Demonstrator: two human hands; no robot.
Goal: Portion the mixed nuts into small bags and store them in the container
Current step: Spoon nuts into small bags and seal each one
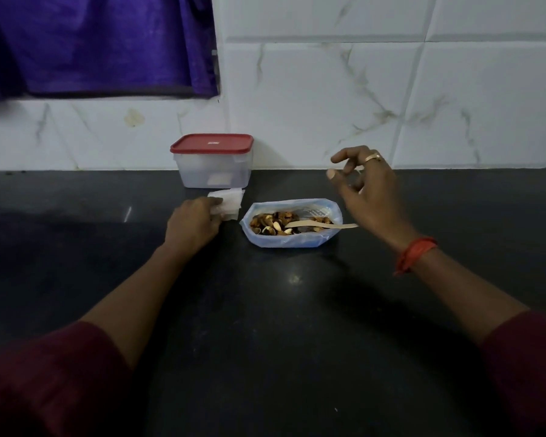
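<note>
Mixed nuts [276, 223] lie in an open blue-tinted plastic bag [292, 242] on the dark counter. A wooden spoon [322, 225] rests in them, handle pointing right. Left of the bag lies a small stack of clear little bags [230, 200]; my left hand [193, 222] pinches its near edge. My right hand [368, 187] hovers above and right of the nut bag with fingers loosely curled, holding nothing. A clear plastic container [213, 170] with a red lid [212, 143] stands shut against the wall behind the little bags.
The black counter [265, 326] stretches wide toward me. A white marble-tiled wall [360, 105] rises behind it. A purple curtain [92, 45] hangs at the upper left.
</note>
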